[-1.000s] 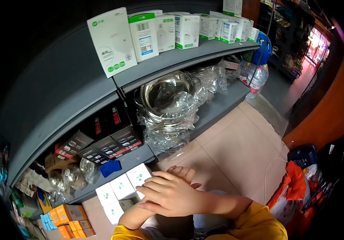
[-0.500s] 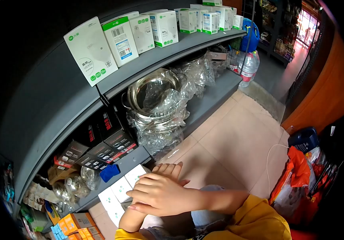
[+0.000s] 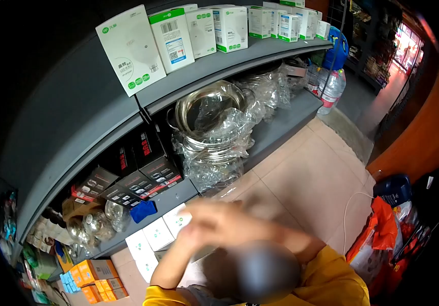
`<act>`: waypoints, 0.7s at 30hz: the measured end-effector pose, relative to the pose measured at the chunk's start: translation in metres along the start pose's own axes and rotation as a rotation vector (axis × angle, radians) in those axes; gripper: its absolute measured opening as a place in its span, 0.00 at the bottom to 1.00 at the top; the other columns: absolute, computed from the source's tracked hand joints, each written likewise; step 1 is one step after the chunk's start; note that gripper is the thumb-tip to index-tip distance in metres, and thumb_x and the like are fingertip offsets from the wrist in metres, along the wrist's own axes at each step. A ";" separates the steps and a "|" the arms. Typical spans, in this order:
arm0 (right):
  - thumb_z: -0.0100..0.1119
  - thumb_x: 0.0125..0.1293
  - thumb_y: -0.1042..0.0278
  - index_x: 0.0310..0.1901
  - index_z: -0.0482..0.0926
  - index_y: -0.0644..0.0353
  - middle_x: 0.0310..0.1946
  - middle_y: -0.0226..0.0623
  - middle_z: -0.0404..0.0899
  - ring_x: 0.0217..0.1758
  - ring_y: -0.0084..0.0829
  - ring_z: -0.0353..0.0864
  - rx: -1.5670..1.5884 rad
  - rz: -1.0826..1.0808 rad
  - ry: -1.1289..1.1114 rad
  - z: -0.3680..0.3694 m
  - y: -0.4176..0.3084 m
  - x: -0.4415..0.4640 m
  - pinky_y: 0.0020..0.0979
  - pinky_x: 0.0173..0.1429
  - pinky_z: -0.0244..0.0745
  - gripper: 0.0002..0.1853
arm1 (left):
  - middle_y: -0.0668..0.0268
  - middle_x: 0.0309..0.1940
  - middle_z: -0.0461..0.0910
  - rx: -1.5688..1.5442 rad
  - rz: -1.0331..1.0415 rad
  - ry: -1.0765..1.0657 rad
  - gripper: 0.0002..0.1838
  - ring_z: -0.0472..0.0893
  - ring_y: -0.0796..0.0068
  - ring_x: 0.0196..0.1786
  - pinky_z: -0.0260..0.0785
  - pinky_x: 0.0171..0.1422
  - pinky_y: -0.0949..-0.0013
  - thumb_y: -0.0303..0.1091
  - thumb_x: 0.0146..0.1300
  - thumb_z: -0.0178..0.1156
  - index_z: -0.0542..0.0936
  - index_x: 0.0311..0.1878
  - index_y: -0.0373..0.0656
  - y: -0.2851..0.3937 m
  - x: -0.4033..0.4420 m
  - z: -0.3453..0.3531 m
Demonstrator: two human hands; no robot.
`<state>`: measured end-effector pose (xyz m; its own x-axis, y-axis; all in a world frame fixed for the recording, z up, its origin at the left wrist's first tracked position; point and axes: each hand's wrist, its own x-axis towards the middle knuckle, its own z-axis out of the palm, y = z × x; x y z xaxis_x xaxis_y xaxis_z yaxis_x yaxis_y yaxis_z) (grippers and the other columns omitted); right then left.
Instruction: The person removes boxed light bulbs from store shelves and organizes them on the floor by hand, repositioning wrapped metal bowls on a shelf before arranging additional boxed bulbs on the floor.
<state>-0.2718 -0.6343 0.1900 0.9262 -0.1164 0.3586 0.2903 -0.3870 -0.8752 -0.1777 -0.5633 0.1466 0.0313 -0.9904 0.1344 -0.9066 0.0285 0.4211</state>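
My left hand [image 3: 195,230] and my right hand [image 3: 224,220] are together in front of my body, overlapping and smeared by motion. My right hand lies across the upper side of my left. Their fingers are too blurred to make out, and no object shows in them. Just left of the hands, white boxes with green marks [image 3: 158,234] stand on the floor, partly covered by my left forearm. A blurred dark round shape [image 3: 268,270] shows below my right forearm; I cannot tell what it is.
White and green boxes [image 3: 130,51] line the grey upper shelf [image 3: 194,74]. Beneath are plastic-wrapped metal pans [image 3: 211,132], black boxes [image 3: 143,178] and a blue cloth [image 3: 143,210]. Orange boxes [image 3: 94,270] sit lower left. Red bags [image 3: 380,229] and a dark blue bottle [image 3: 393,189] are at right.
My overlapping hands were sharp, the right resting over the left with fingers stretched; now they are blurred and slightly higher. The dark round shape has appeared. The view has shifted, first right, then back.
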 end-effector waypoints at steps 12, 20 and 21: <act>0.56 0.51 0.48 0.31 0.68 0.71 0.18 0.37 0.73 0.16 0.21 0.71 -0.113 0.592 0.579 -0.178 0.193 0.041 0.21 0.17 0.65 0.27 | 0.53 0.57 0.59 -0.995 -0.724 0.818 0.34 0.59 0.65 0.60 0.48 0.62 0.71 0.35 0.53 0.53 0.52 0.60 0.32 -0.135 0.101 -0.022; 0.52 0.50 0.51 0.22 0.70 0.67 0.24 0.52 0.74 0.32 0.50 0.74 -0.449 0.636 0.597 -0.177 0.218 0.065 0.40 0.38 0.67 0.22 | 0.63 0.43 0.70 -1.021 -0.709 0.827 0.23 0.66 0.73 0.47 0.52 0.54 0.73 0.31 0.51 0.54 0.64 0.51 0.36 -0.159 0.129 -0.014; 0.50 0.51 0.52 0.23 0.71 0.67 0.26 0.53 0.75 0.35 0.51 0.74 -0.493 0.660 0.626 -0.175 0.217 0.068 0.42 0.39 0.67 0.21 | 0.64 0.40 0.70 -1.075 -0.772 0.843 0.19 0.66 0.73 0.45 0.53 0.53 0.73 0.30 0.51 0.53 0.65 0.48 0.37 -0.160 0.129 -0.015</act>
<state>-0.1878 -0.8860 0.0810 0.5332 -0.8418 0.0840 -0.4913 -0.3890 -0.7793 -0.0227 -0.6932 0.1101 0.8782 -0.4634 -0.1185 0.1405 0.0131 0.9900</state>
